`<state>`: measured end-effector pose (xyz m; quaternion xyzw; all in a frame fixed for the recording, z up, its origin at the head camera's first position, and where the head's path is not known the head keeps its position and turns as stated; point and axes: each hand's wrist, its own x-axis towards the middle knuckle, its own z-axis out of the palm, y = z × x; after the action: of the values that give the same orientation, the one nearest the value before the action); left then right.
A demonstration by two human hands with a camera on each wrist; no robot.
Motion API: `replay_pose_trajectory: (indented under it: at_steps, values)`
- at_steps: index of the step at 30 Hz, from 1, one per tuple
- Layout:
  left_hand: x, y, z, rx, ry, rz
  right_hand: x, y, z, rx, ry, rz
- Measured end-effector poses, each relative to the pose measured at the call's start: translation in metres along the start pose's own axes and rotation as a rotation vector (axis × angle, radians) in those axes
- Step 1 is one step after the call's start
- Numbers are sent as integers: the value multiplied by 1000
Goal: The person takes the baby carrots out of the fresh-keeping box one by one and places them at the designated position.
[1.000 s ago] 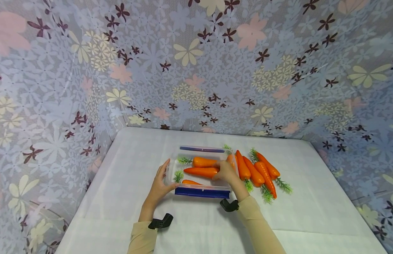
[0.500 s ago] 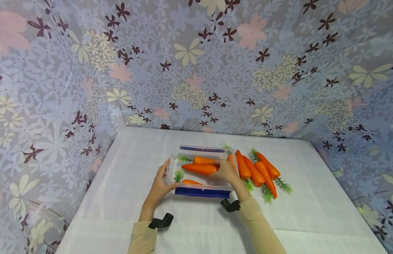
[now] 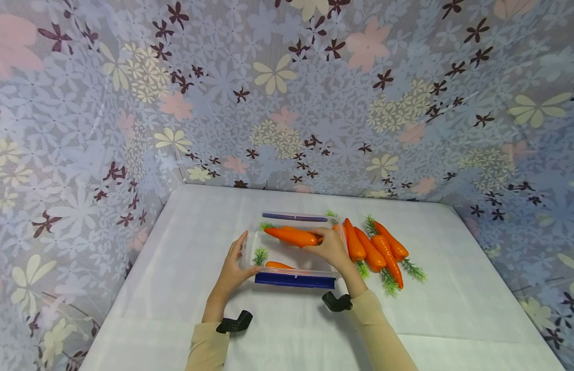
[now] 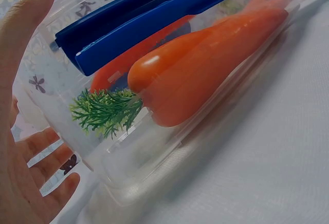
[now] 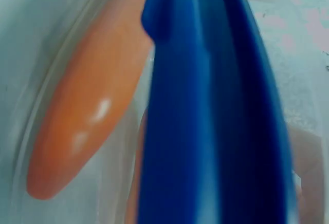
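A clear plastic container (image 3: 315,273) with blue latches (image 3: 296,281) sits on the table. My left hand (image 3: 232,272) rests at its left near corner, thumb by the near rim, fingers fairly straight along the side wall. My right hand (image 3: 331,250) reaches in from the right and grips an orange toy carrot (image 3: 290,236) by its thick end, the tip pointing left. Beneath it another carrot is mostly hidden, its green top (image 3: 267,225) showing. A further carrot (image 4: 180,75) lies along the near wall, seen through the plastic in the left wrist view.
Several more carrots (image 3: 372,252) with green tops lie on the white table (image 3: 454,299) right of the container. A floral cloth (image 3: 287,103) stands behind and at both sides. The blue latch (image 5: 180,111) fills much of the right wrist view.
My right hand has raised the gripped carrot and moved it toward the container's far side, over the carrot there. The left hand stays at its corner.
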<state>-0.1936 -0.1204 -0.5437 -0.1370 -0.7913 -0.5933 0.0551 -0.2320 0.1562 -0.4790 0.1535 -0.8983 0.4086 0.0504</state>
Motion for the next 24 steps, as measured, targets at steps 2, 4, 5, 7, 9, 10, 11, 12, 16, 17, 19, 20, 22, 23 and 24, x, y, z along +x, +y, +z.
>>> replay_pose_trajectory:
  at_steps: [2,4,5,7,9,10,11,12,16,17,19,20,22,23,24]
  values:
    - [0,1,-1,3,-4,-4,-2,-3,-2,15,23,1]
    - [1,0,-1,-18,-8,-15,-5,-6,-5,21,45,7]
    - [2,-3,-1,-15,-7,-13,-6,-7,-6,29,56,15]
    - [2,-5,0,-6,-4,-7,-9,-9,-10,29,81,20]
    - [1,-7,0,-4,-3,-4,-12,-11,-15,39,100,34]
    - [2,-8,0,-7,-3,-1,-14,-12,-17,48,109,36]
    - [2,-9,0,-8,-2,1,-15,-13,-20,56,119,43]
    - [1,-9,0,-10,0,6,-17,-13,-23,59,129,46]
    - [1,-9,0,-16,-2,4,-22,-16,-34,88,175,91]
    - [1,-9,0,-17,-2,1,-24,-16,-37,95,184,108]
    - [1,-8,0,-21,-4,-9,-26,-15,-43,101,207,130]
    - [0,-8,0,-22,-4,-12,-27,-14,-45,104,216,140]
    - [1,-8,0,-26,-4,-17,-29,-11,-50,105,238,157]
    - [1,-8,0,-23,-4,-16,-30,-10,-53,104,253,163]
    - [1,-8,0,-20,-5,-15,-31,-8,-55,105,268,168]
